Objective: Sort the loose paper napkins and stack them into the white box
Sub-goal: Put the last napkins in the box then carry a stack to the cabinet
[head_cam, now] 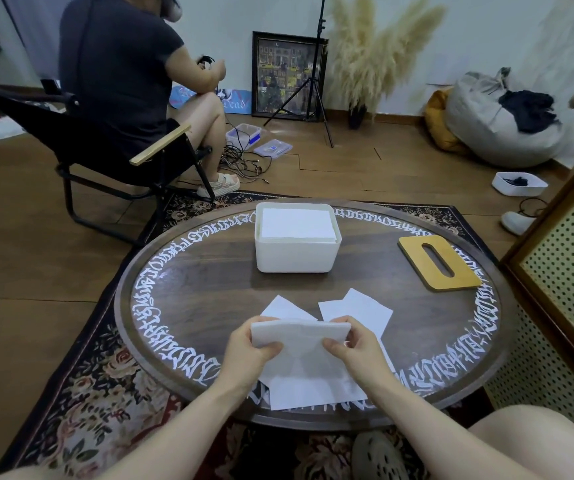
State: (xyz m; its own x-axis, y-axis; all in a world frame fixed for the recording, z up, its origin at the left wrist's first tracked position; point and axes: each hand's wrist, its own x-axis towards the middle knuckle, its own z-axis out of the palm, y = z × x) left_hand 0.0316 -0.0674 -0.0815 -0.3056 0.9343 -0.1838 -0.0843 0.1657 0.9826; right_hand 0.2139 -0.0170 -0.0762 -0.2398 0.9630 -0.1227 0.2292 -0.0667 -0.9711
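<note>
At the near edge of the round bench, a few loose napkins lie flat, overlapping, one corner hanging over the rim. Just above them both hands hold up a wad of napkins: the left hand pinches its left end, fingers curled behind and thumb in front, and the right hand pinches the right end the same way. Behind the hands, two more napkins and another sheet lie on the wood. Toward the far edge stands the white box, a neat stack of napkins filling it nearly to the rim. At the right edge lies a wooden lid with a slot. Beyond the bench, a person sits in a folding chair, back turned.
</note>
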